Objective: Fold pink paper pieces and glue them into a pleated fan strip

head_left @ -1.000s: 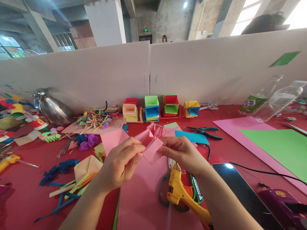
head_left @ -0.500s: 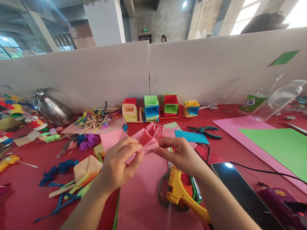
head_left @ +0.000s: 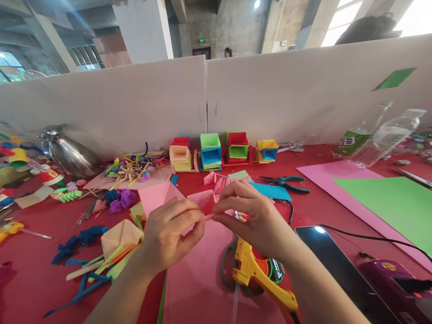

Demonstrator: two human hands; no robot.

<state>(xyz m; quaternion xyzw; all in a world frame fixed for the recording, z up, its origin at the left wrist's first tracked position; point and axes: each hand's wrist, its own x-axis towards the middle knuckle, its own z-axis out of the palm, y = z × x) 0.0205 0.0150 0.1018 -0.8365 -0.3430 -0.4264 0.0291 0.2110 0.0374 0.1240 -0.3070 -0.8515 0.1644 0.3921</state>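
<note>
A small folded pink paper box (head_left: pixel 202 199) is held between both hands above pink sheets (head_left: pixel 199 274). My left hand (head_left: pixel 172 229) pinches its near left edge between thumb and fingers. On the near right edge, my right hand (head_left: pixel 245 209) closes its thumb and fingers, hiding that side. Behind the hands lie more folded pink paper pieces (head_left: pixel 209 178) and a blue paper strip (head_left: pixel 272 191). Below my right hand a yellow glue gun (head_left: pixel 251 265) rests over dark-handled scissors (head_left: pixel 228 265).
Folded paper boxes in several colours (head_left: pixel 211 153) stand along the white partition (head_left: pixel 286 99). Pliers (head_left: pixel 285 182), a phone (head_left: pixel 337 270) and a cable lie right. Bottles (head_left: pixel 388 137) are at the far right. A steel jug (head_left: pixel 69 150), craft sticks and a beige paper box (head_left: pixel 120 238) occupy the left.
The pink box has been tipped in the hands, so its opening shows differently and its near edge looks flatter. My right hand's fingers have risen and curled over it.
</note>
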